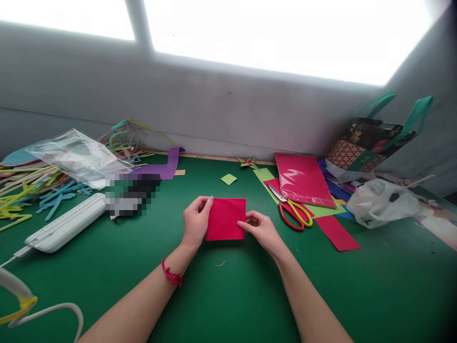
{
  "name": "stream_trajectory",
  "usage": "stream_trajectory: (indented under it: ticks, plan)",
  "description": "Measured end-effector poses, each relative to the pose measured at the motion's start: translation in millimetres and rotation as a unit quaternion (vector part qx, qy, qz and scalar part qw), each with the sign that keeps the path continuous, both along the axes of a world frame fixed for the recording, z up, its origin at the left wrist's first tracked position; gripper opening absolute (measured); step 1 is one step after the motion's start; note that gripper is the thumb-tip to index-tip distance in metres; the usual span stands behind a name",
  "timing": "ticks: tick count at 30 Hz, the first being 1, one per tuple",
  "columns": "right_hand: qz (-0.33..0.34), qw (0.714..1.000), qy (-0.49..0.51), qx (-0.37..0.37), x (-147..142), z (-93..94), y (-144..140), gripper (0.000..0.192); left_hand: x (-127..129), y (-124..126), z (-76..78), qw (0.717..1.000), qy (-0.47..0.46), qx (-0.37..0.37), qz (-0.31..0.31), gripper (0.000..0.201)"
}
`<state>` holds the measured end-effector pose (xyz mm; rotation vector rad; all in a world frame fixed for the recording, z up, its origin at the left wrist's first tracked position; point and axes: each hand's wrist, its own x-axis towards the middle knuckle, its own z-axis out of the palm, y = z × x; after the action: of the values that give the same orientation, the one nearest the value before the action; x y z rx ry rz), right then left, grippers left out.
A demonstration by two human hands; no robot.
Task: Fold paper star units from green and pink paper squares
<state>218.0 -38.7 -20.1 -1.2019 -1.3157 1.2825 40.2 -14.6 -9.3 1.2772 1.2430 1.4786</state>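
Between my two hands is a square of red paper, held up a little above the green table. My left hand pinches its left side, thumb at the upper left corner. With thumb and fingers closed on the lower right edge, my right hand grips the same sheet. Beyond the sheet lies a small folded light-green paper square. Farther back is a green and red folded paper star. Scissors with one red and one yellow handle rest to the right of my right hand.
A plastic-wrapped red paper pack and a red paper strip lie at right. Past them are a crumpled white plastic bag and a patterned bag. At left are a white power strip, purple paper and colourful strips.
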Motion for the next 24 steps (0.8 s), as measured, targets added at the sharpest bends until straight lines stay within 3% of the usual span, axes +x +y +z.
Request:
stream_trajectory:
  ticks: [7, 12, 18, 24]
  plan:
    - [-0.040, 0.998, -0.046, -0.018, -8, -8.6, 1, 0.030, 1, 2, -5.1, 0.999, -0.047, -0.020, -0.009, 0.026]
    - [-0.062, 0.995, -0.074, -0.019, -10, -4.9, -2, 0.031, 1, 6, -9.1, 0.997, -0.074, -0.033, -0.002, 0.027]
    - [-0.001, 0.999, -0.054, 0.001, -8, 1.8, -2, 0.031, -3, 12, -12.5, 0.994, -0.098, -0.039, 0.028, 0.029]
    - [-0.027, 0.995, -0.095, 0.005, -2, 1.7, -1, 0.031, -6, 14, -15.3, 0.991, -0.119, -0.053, 0.003, 0.028]
